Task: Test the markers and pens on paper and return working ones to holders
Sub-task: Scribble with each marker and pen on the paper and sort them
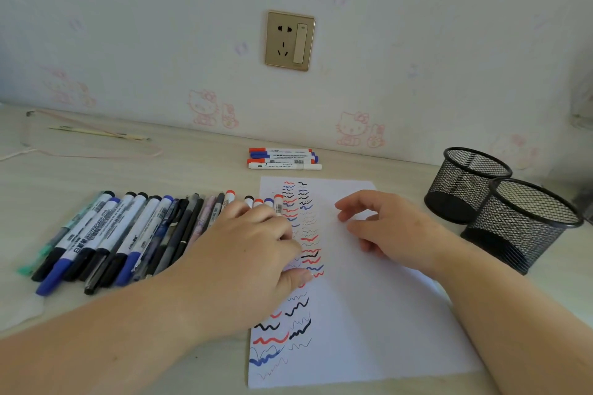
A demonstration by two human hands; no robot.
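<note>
**Hands over test paper, markers lined up beside it**

Pale wood-look desk [199, 151] against wallpaper with pink cat cartoons; gold wall socket [289, 40] above. Landmark: white paper [369, 305], covered on its left half in red, blue, black squiggles. Left hand [253, 253] lies palm-down across the paper's left edge, fingers curled over a few small markers [263, 202] there; whether it actually grips them cannot be told. Right hand [382, 224] hovers over the paper's upper right, fingers loosely bent, holding nothing. Row of markers and pens [109, 234] lies left of the paper, black and blue caps. Four markers [282, 158] lie just behind the paper. Two black mesh holders [500, 202] stand right of the paper, touching.
</note>
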